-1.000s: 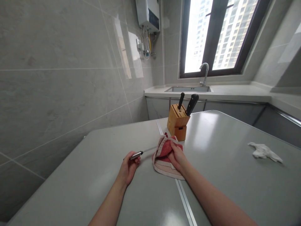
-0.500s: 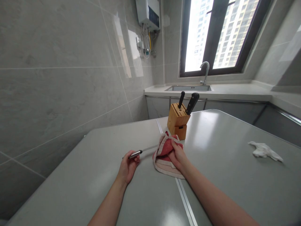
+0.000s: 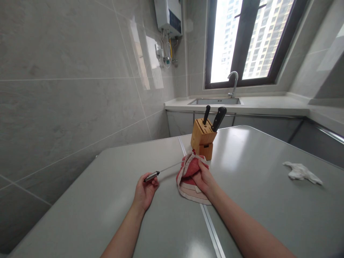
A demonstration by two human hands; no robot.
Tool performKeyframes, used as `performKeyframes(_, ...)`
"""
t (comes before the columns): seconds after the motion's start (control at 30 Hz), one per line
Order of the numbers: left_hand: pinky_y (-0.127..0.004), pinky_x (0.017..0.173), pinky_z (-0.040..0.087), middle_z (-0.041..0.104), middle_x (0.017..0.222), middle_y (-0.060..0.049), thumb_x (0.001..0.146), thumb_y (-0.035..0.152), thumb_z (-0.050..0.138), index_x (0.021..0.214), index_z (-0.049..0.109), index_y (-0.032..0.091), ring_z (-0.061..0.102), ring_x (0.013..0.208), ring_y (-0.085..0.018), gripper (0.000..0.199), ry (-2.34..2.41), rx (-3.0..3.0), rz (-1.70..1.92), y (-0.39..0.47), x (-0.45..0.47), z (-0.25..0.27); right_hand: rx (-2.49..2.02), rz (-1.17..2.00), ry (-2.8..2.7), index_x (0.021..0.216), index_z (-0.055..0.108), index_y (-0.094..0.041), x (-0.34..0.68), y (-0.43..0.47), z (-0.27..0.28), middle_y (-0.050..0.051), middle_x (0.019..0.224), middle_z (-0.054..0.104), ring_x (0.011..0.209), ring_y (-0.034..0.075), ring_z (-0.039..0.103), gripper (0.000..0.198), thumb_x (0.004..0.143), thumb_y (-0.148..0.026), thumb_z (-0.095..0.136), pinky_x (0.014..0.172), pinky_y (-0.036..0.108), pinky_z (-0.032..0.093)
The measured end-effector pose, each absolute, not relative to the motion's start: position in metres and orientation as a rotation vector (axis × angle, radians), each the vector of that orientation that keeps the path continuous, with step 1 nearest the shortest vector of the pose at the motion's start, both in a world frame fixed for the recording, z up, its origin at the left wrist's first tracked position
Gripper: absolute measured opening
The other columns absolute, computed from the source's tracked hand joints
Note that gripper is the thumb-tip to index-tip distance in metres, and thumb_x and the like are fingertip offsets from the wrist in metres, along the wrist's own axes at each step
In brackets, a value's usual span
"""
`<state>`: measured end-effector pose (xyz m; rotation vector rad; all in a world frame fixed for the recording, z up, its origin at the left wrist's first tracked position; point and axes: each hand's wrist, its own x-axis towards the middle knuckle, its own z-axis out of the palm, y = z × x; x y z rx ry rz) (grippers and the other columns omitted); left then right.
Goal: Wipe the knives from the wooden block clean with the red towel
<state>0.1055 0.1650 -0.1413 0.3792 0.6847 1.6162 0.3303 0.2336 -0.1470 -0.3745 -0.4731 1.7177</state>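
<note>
My left hand [image 3: 145,189] is closed around the silver handle of a slim metal rod [image 3: 170,167], which looks like a sharpening steel. The rod slants up to the right, and its far end disappears into the folds of a red cloth [image 3: 192,167] with a pale border. My right hand [image 3: 203,178] grips this cloth from the right, fingers partly hidden in it. Part of the cloth droops toward the table. Just behind it stands a wooden knife block [image 3: 202,135] holding two black-handled knives [image 3: 219,119].
The grey table [image 3: 113,218] has a metal seam [image 3: 212,229] down its middle. A crumpled white tissue [image 3: 302,172] lies at the right. Beyond the table are a counter with a sink [image 3: 215,101], a faucet [image 3: 235,84] and a window. A tiled wall [image 3: 80,104] borders the left.
The rod's handle has tilted a little, its shaft slanting more steeply up into the cloth. The cloth's left edge has shifted slightly right. Both hands keep their hold.
</note>
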Motion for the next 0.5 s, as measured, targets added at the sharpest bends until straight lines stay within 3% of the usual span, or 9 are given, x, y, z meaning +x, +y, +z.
performKeyframes(0.2, -0.024, 0.055, 0.045, 0.063, 0.062, -0.005, 0.071, 0.017, 0.058, 0.065, 0.063, 0.012, 0.055, 0.057, -0.011, 0.009, 0.672, 0.328, 1.61, 0.166, 0.104, -0.141, -0.383, 1.714, -0.539, 0.096, 0.063, -0.022, 0.327, 0.23, -0.145, 0.003, 0.106, 0.067, 0.105, 0.016, 0.058, 0.024, 0.074, -0.03, 0.065, 0.098, 0.031, 0.042)
performKeyframes(0.5, -0.024, 0.056, 0.046, 0.066, 0.068, -0.01, 0.074, 0.017, 0.057, 0.07, 0.064, 0.011, 0.055, 0.057, -0.012, 0.01, 0.697, 0.377, 1.562, 0.165, 0.107, -0.141, -0.426, 1.744, -0.725, 0.098, 0.062, -0.016, 0.323, 0.22, -0.144, 0.005, 0.1, 0.068, 0.092, 0.016, 0.063, 0.028, 0.072, -0.024, 0.067, 0.093, 0.033, 0.044)
